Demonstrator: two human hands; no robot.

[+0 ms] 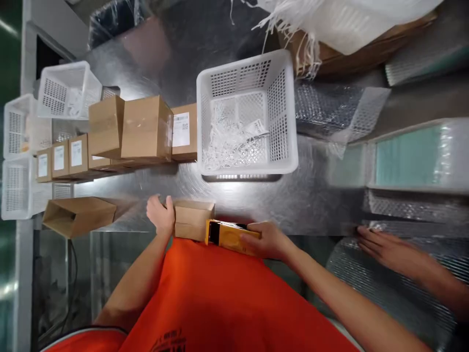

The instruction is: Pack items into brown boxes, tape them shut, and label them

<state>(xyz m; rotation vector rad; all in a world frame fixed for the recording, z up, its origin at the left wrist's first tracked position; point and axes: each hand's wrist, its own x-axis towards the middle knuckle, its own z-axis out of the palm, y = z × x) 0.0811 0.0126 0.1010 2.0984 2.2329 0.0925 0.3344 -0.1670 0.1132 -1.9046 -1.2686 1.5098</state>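
Note:
My left hand is at the left end of a small brown cardboard box, its thumb side against the cardboard. Thumb and fingers stand apart, the fingers partly bent. That box lies at the table's front edge, close to my body. My right hand grips a yellow, box-shaped item with black parts, thumb on the near side. The item's left end touches or overlaps the cardboard box's right end; whether any of it is inside I cannot tell.
A white plastic basket with white strings stands behind the box. Closed cartons line the left, near an open carton and small white baskets. Bubble wrap lies to the right. Another person's hand is at far right.

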